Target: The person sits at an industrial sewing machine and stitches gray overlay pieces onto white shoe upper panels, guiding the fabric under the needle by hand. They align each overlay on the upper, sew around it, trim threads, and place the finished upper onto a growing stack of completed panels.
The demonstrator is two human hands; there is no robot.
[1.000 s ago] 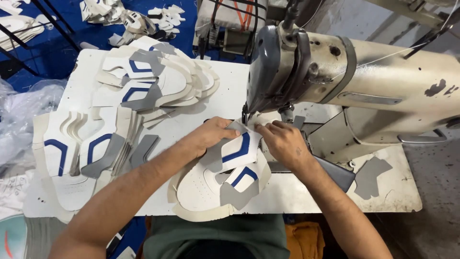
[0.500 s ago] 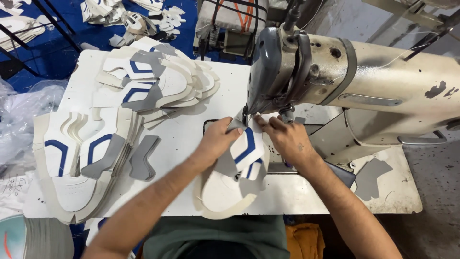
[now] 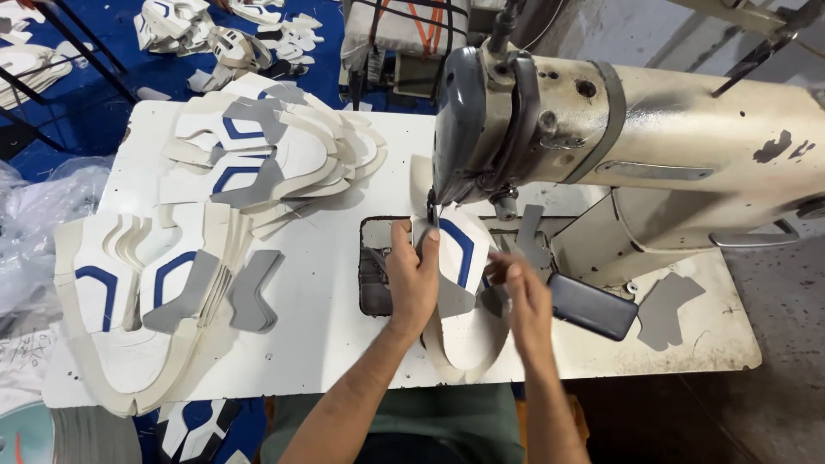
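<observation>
Both hands on shoe upper — under needle

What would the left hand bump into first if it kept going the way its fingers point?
Probably the sewing machine head: the left hand points up the shoe upper piece toward the needle area, though depth is unclear.

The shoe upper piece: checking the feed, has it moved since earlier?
Yes. The shoe upper piece has shifted up the table toward the sewing machine head, now beneath it.

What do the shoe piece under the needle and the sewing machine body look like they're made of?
Shoe piece: probably matte synthetic leather, white with blue and grey panels; it lies flat and cleanly cut. Sewing machine: cream-painted metal; the paint has chipped to dark patches.
</observation>
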